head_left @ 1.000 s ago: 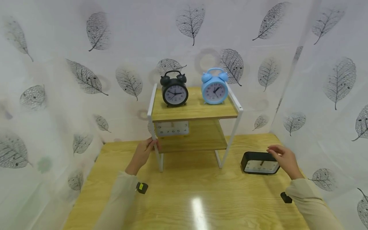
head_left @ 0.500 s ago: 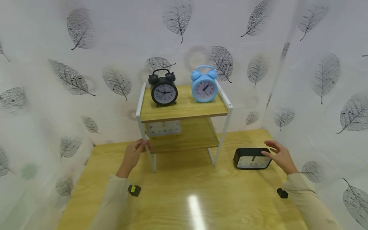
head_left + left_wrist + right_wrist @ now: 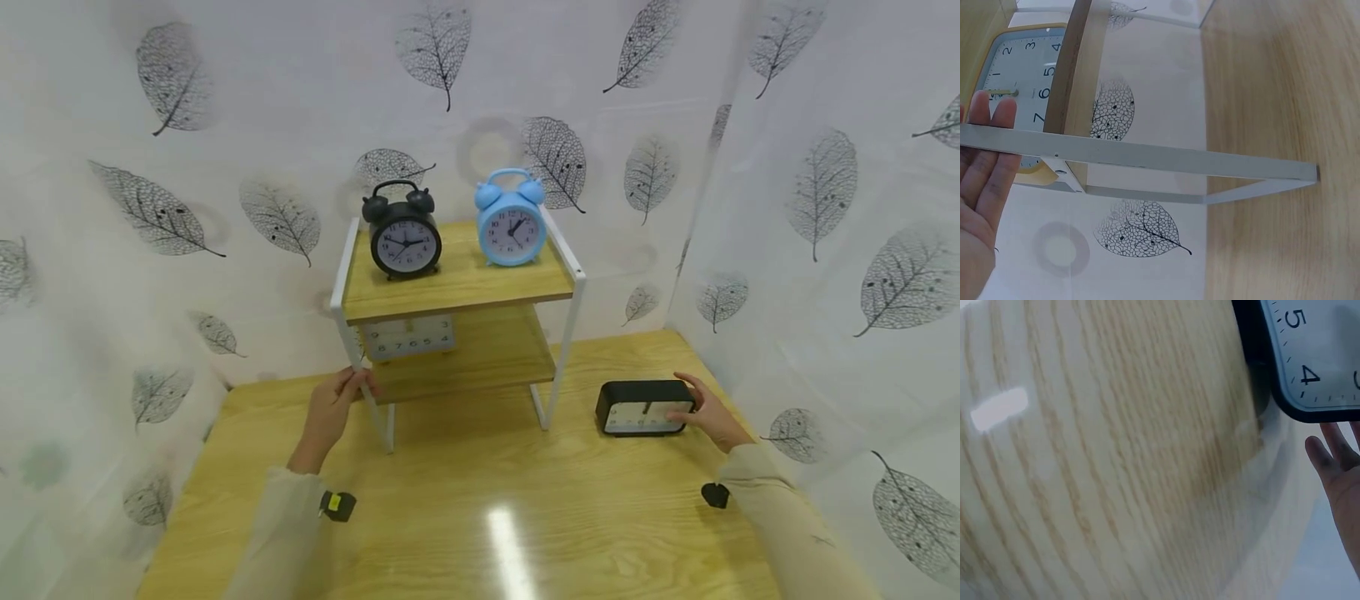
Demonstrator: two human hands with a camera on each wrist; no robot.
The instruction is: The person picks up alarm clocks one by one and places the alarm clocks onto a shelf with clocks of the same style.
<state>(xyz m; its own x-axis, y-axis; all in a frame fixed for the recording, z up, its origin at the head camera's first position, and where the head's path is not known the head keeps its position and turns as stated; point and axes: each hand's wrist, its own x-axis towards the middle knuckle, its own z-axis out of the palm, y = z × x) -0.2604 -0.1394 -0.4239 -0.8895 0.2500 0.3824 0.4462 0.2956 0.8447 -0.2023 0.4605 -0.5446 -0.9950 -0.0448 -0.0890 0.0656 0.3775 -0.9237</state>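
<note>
In the head view my left hand holds the left front post of a small two-tier shelf with white legs and wooden boards. The left wrist view has the fingers passing behind that post. My right hand is spread round the right end of a black rectangular desk clock standing on the table, thumb in front of its face and fingers at the back. In the right wrist view, the fingertips are right at the clock's edge, looking fairly straight.
On the top board stand a black twin-bell alarm clock and a light-blue one. A white-faced rectangular clock sits on the lower board. Leaf-printed sheeting encloses the wooden table at the back and sides.
My right hand has come in from above the desk clock's right end to surround it, fingers spreading. The left hand keeps to the post. The head view has shifted, so everything appears further left.
</note>
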